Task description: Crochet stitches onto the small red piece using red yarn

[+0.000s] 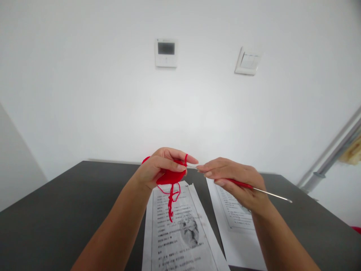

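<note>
My left hand (162,165) is closed on a piece of red crochet work (170,177), pinching its edge between thumb and fingers. A strand of red yarn (186,159) loops over the index finger, and a tangled red yarn tail (170,205) dangles below the piece. In my right hand (237,178) is a crochet hook (272,194) with a red grip and metal ends, held like a pencil. The hook's left end reaches the edge of the crochet work by my left fingertips; its exact place in the stitches is hidden.
Two printed sheets lie under my hands, a left sheet (180,241) with a dark picture and a right sheet (239,241), on a dark table (84,203). Behind stands a white wall with a thermostat panel (166,53) and a light switch (248,61). A grey pipe (335,154) runs at the right.
</note>
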Demonstrator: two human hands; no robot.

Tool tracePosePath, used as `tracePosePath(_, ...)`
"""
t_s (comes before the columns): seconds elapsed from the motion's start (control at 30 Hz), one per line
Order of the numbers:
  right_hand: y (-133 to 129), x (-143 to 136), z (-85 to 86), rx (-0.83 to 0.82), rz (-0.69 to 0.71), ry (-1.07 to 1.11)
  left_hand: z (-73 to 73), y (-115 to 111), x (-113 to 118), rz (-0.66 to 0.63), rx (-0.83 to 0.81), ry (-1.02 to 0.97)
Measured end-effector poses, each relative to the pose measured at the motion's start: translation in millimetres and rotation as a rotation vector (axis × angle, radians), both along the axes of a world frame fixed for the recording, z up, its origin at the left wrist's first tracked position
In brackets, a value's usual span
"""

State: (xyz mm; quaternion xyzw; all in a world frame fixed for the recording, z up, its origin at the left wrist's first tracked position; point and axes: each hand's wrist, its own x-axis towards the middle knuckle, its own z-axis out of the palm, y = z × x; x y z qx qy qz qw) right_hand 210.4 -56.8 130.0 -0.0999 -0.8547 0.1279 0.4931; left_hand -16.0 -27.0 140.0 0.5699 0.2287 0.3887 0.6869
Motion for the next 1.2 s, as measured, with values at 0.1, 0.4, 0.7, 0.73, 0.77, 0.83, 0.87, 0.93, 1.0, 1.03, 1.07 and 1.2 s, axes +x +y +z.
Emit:
tracePosePath(0.1,-0.8,6.8,2.7,0.002,0.022,-0.032,-2.2,1.5,2.1,-0.005,-0.005,0.004)
tracePosePath(0.4,2.1,4.1,-4.2,-0.377,0.132,0.208,1.6,-4.3,3.9,0.039,0.029,0.109)
tracePosePath(0.7,8.7,-17.1,-13.5,-0.488,0.163,0.420,0.3,-5.4,5.5,0.181,0.206,0.182)
tracePosePath(0.73,8.6,-18.7,-15.6,-0.446,0.147,0.424,-0.1,-5.2,6.0,0.177,0.195,0.171)
tracePosePath(0.77,8.6,-19.6,-17.8,-0.391,0.129,0.417,-0.5,-4.8,6.4,0.169,0.184,0.158)
tracePosePath(0.83,9.2,-19.5,-21.6,-0.250,0.084,0.373,-1.5,-3.8,6.6,0.151,0.168,0.130)
tracePosePath(0.87,9.8,-18.7,-22.8,-0.174,0.048,0.338,-2.1,-3.3,6.4,0.148,0.166,0.116)
tracePosePath(0.93,11.0,-16.4,-23.3,-0.036,-0.037,0.263,-3.0,-2.4,6.0,0.148,0.164,0.105)
tracePosePath(1.0,11.8,-14.3,-21.2,0.079,-0.111,0.195,-3.3,-2.2,6.6,0.149,0.161,0.108)
tracePosePath(1.03,11.9,-13.6,-19.5,0.134,-0.137,0.168,-3.2,-2.4,7.4,0.143,0.158,0.111)
tracePosePath(1.07,11.8,-13.4,-17.6,0.189,-0.157,0.143,-3.1,-2.7,8.6,0.133,0.154,0.112)
tracePosePath(1.2,11.1,-15.2,-11.7,0.330,-0.200,0.073,-2.9,-4.1,14.3,0.103,0.140,0.110)
